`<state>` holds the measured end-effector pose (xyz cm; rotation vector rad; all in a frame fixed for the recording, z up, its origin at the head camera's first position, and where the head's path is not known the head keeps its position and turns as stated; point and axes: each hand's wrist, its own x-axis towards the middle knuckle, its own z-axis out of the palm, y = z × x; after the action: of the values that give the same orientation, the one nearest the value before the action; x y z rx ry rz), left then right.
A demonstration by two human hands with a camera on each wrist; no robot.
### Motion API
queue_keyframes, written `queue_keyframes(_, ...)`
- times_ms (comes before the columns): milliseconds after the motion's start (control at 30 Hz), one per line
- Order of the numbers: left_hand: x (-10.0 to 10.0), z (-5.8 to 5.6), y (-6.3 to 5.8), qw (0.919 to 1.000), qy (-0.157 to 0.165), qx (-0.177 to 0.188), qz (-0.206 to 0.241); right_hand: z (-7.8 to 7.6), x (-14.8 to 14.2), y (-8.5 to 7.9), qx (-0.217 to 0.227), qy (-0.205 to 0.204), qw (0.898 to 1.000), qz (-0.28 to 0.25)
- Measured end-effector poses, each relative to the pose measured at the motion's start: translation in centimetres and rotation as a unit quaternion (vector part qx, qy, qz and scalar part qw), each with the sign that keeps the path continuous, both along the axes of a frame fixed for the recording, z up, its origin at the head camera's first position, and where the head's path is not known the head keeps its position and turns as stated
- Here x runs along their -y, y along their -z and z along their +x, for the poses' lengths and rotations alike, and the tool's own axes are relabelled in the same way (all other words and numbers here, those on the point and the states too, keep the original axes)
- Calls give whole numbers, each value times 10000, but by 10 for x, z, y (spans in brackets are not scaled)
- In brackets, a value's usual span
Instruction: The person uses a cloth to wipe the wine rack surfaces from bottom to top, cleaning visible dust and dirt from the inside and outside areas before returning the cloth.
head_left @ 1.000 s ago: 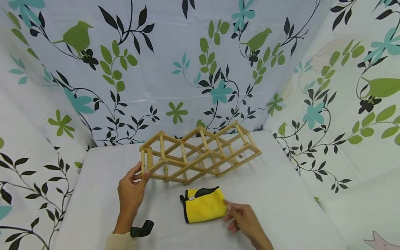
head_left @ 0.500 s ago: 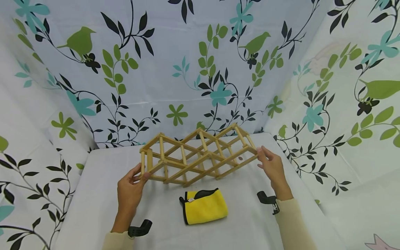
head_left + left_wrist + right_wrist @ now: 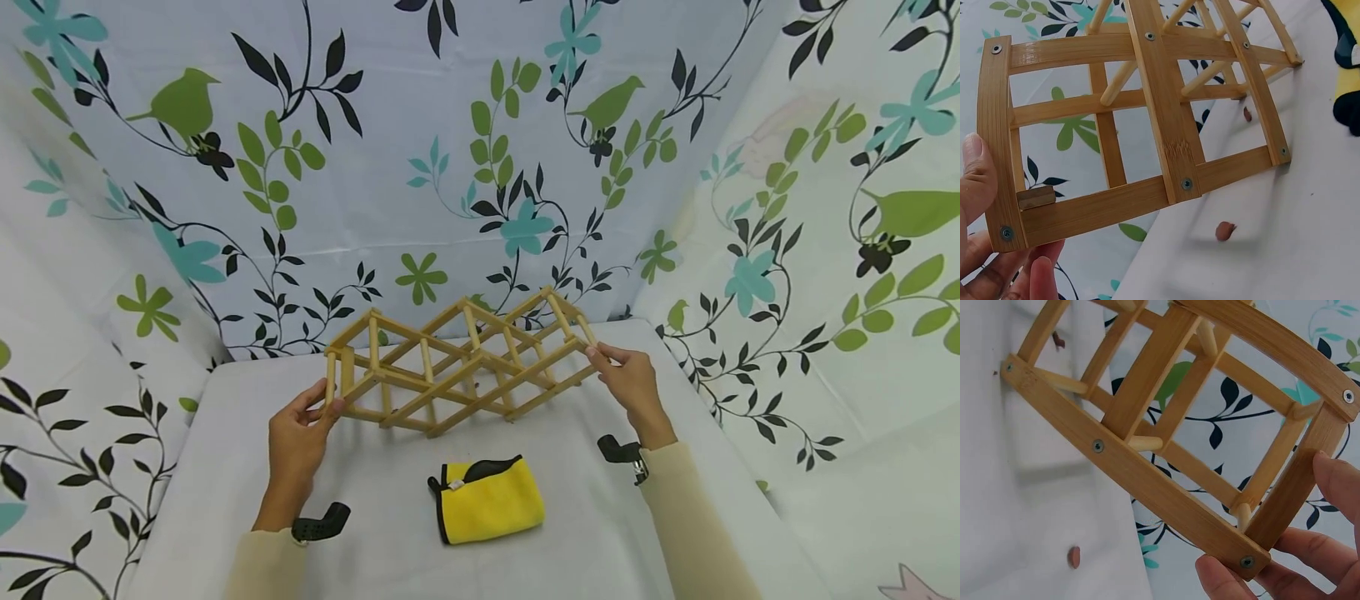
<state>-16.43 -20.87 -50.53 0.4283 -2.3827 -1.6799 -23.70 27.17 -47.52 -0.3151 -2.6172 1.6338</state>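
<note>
A folding wooden wine rack (image 3: 477, 357), made of crossed slats with round dowels between them, spans the space between both hands. My left hand (image 3: 298, 442) grips its left end, thumb on the end slat (image 3: 992, 144) and fingers behind and below. At the right end, my right hand (image 3: 633, 385) pinches the lower corner; the right wrist view shows the thumb on one slat and fingers around the riveted corner (image 3: 1247, 562). The lattice is spread out into diamonds, and its shadow falls on the white table beneath.
A folded yellow cloth (image 3: 491, 504) with black edging lies on the white table (image 3: 390, 533) in front of the rack. Small reddish-brown spots (image 3: 1225, 231) show on the tabletop. Patterned curtains (image 3: 337, 167) stand behind and at both sides.
My right hand has left the yellow cloth's side and taken hold of the rack's right end. Since then the rack has shifted slightly left and up, with both hands on it.
</note>
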Motion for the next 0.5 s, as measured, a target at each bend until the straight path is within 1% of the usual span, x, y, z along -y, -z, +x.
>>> queue_keyframes(167,9,-15,-4,9999,-29,127,71,-11,7,2,-68,-18,10000,-35)
queue_keyframes(300,14,-26,-6,9997,49,198,98,-16,10,1,-134,-62,9999,-75)
queue_keyframes(433,19,-32,-6,9995,110,269,155,-20,10,1,-109,-239,9996,-99)
queue_keyframes(500,21,-33,-6,9993,128,311,135,-21,9,2,-18,-388,9992,59)
